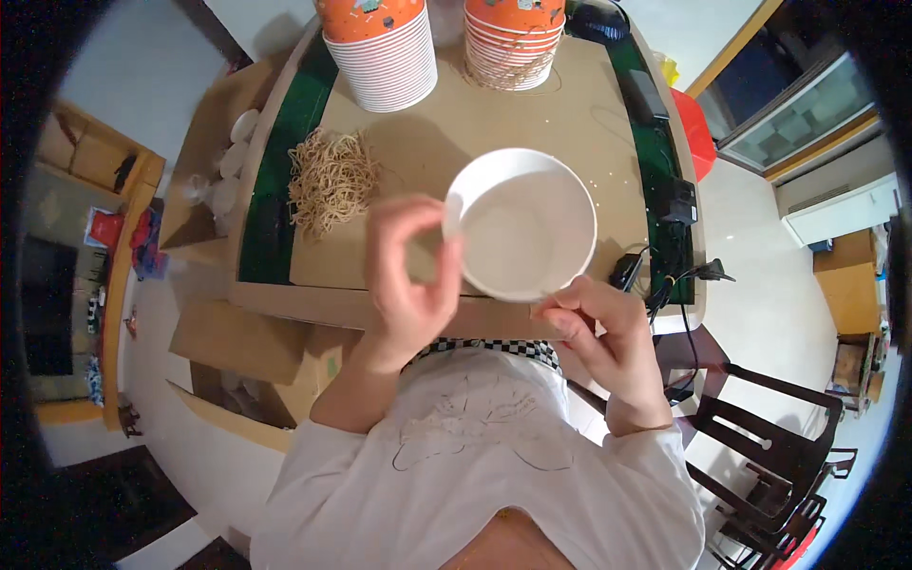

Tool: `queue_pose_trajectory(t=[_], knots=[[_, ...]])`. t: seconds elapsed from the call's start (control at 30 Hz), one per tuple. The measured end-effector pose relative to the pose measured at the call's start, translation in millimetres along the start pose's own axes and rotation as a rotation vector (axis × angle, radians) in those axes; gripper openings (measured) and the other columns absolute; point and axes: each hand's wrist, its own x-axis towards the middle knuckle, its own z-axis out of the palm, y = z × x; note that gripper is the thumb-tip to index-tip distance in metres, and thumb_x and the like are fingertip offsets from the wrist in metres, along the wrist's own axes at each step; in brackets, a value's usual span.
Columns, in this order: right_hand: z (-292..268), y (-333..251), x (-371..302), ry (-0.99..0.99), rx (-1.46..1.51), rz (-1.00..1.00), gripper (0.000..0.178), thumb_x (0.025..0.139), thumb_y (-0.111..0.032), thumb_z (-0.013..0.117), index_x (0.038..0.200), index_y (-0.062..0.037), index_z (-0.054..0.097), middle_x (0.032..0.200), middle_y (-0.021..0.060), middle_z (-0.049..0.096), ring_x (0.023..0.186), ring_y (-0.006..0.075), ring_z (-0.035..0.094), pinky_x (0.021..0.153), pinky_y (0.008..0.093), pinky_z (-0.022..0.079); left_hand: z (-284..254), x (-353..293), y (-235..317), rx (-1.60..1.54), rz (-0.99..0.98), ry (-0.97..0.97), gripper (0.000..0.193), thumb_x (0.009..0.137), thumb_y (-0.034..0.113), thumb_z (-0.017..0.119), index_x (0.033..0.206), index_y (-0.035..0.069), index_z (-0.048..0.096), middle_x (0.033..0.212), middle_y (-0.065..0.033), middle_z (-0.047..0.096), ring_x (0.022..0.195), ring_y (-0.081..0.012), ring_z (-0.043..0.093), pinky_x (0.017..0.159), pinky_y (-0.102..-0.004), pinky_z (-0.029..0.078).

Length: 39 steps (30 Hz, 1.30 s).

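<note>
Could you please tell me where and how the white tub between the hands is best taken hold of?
The white tub is probably best pinched at the right side of its rim, coming from the right, thumb inside and fingers outside. Its open mouth faces the camera, exposing that edge; the left hand is at the opposite side, the right hand lower down.

Home interior, dark wooden chair (pixel 774 475), glossy pale floor (pixel 746 294)
</note>
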Motion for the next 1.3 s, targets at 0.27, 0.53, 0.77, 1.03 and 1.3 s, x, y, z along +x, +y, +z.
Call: queue_pose_trajectory(t=[0.27, 0.53, 0.77, 1.03, 1.3], knots=[[-27, -13, -5, 0.002, 0.233, 0.054, 0.014, 0.085, -0.007, 0.059, 0.077, 0.0049, 0.061, 0.071, 0.007, 0.061, 0.065, 0.0133, 0.057, 0.059, 0.0239, 0.042, -6, -30, -13, 0.273, 0.177, -0.824, 0.018, 0.072, 0.011, 0.066, 0.09, 0.012, 0.064, 0.086, -0.0024, 0.06, 0.091, -0.0175, 0.059, 0.107, -0.0516, 0.028], [-76, -12, -22, 0.356, 0.411, -0.3, 0.039, 0.093, -0.027, 0.052, 0.064, -0.0021, 0.048, 0.05, 0.0013, 0.039, 0.041, 0.0055, 0.028, 0.042, 0.0226, 0.022, -33, 37, -30, 0.702, 0.289, -1.052, 0.01, 0.07, 0.009, 0.06, 0.071, 0.012, 0.069, 0.08, -0.0011, 0.064, 0.099, -0.0164, 0.056, 0.113, -0.0507, 0.018], [-104, -10, -2, 0.36, 0.296, -0.262, 0.031, 0.096, -0.023, 0.047, 0.073, -0.0011, 0.05, 0.063, -0.0001, 0.038, 0.053, 0.0064, 0.03, 0.047, 0.0209, 0.022, -55, 73, -58, 0.882, 0.427, -1.007, 0.027, 0.075, 0.007, 0.056, 0.101, 0.008, 0.065, 0.144, -0.008, 0.033, 0.137, -0.0259, 0.024, 0.114, -0.0438, 0.02], [-63, -22, 34, 0.372, -0.058, -0.37, 0.018, 0.084, -0.012, 0.058, 0.075, 0.003, 0.06, 0.097, 0.0135, 0.059, 0.093, 0.0183, 0.054, 0.082, 0.0306, 0.041, 12, -1, 46, 0.182, 0.234, -0.834, 0.045, 0.075, 0.0, 0.06, 0.118, -0.007, 0.048, 0.117, -0.0222, 0.051, 0.107, -0.0344, 0.053, 0.091, -0.042, 0.045], [-71, -103, 67, 0.197, -0.253, -0.388, 0.024, 0.089, -0.026, 0.058, 0.082, -0.0032, 0.06, 0.074, 0.0, 0.058, 0.059, 0.0025, 0.046, 0.052, 0.017, 0.03, 92, 9, 6, 0.703, -0.158, -0.596, 0.064, 0.072, 0.001, 0.059, 0.13, -0.014, 0.035, 0.131, -0.0349, 0.038, 0.09, -0.0318, 0.063, 0.072, -0.0356, 0.054]])
